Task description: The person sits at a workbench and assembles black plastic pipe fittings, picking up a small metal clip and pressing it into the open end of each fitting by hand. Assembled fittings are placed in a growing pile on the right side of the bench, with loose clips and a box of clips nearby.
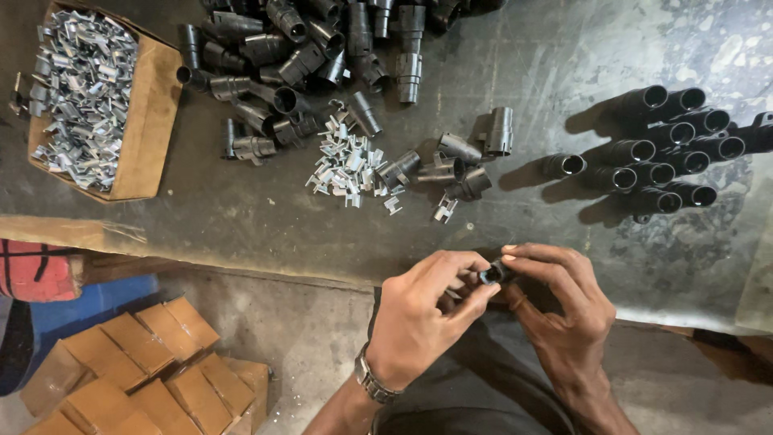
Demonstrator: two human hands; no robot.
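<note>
Both my hands meet at the near edge of a grey metal worktable [515, 56]. My left hand [423, 314], with a wristwatch, and my right hand [560, 302] pinch one small black plastic tube part [493, 274] between their fingertips. Just beyond them lies a small heap of shiny metal clips [346, 165] next to a few loose black parts [459, 161]. A large pile of black tube parts [306, 48] fills the far middle. At the right, several black tubes stand upright in a cluster [664, 153].
A cardboard box [149, 121] full of metal clips sits at the far left of the table. On the floor at lower left are several closed brown cartons [153, 362], a blue item and a red bag [36, 270].
</note>
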